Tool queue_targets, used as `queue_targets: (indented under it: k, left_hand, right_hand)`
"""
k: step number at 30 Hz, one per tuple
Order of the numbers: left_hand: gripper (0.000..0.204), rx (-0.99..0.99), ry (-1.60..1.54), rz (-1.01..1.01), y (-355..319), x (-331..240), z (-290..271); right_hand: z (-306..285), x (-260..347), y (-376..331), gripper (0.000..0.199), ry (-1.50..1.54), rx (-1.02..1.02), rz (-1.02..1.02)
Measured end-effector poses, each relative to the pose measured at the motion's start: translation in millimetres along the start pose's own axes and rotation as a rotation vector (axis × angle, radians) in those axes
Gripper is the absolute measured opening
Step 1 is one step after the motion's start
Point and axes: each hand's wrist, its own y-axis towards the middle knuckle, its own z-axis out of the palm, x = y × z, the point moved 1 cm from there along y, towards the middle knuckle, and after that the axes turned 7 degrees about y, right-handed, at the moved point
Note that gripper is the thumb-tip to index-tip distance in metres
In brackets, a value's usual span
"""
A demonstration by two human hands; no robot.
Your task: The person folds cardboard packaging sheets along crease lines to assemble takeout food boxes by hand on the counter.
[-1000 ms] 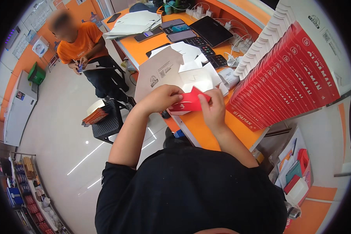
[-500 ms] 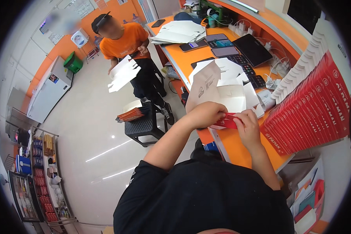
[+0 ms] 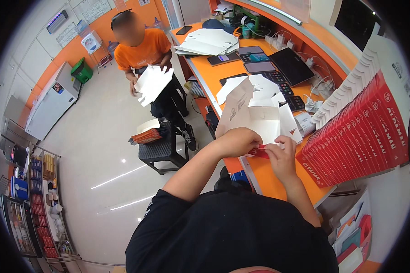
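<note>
A partly folded cardboard box (image 3: pixel 264 122), white inside with a red outer side, rests at the near edge of the orange table. Its lid panel stands raised on the left. My left hand (image 3: pixel 241 142) pinches the box's red front wall near its left corner. On the same wall, my right hand (image 3: pixel 281 157) has its fingers bent at the right part, the index finger lifted. Beneath and behind the box lie flat white cardboard blanks (image 3: pixel 255 88). To the right of my right hand stands a tall stack of red nested boxes (image 3: pixel 355 136).
Phones (image 3: pixel 259 67), a black tablet (image 3: pixel 290 63) and cables lie along the table (image 3: pixel 209 73). More blanks (image 3: pixel 207 43) are piled at its far end. A co-worker in orange (image 3: pixel 143 50) holds a white blank (image 3: pixel 155 84) beside a black stool (image 3: pixel 161 150) with folded cardboard on it.
My right hand has shifted slightly along the red wall, its index finger now raised. The red wall is tipped more upright. The co-worker's blank has moved right and turned.
</note>
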Motion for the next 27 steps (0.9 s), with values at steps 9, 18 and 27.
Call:
queue_targets:
  k: [9,18,27]
  left_hand:
    - [0.017,-0.176,0.239,0.077,1.2,-24.5,-22.3]
    - [0.021,-1.159,0.375,0.594,-43.6,-72.9,-40.1]
    - [0.041,-0.994,-0.177,-0.031,-25.4,-37.1,-21.3]
  right_hand:
    - [-2.8,4.7,1.9,0.058,-0.275,0.004,-0.172]
    - [-40.4,0.1,44.8,0.070,-0.079,-0.172,-0.079]
    - [-25.0,25.1,50.9,0.064,-0.064,-0.198,-0.138]
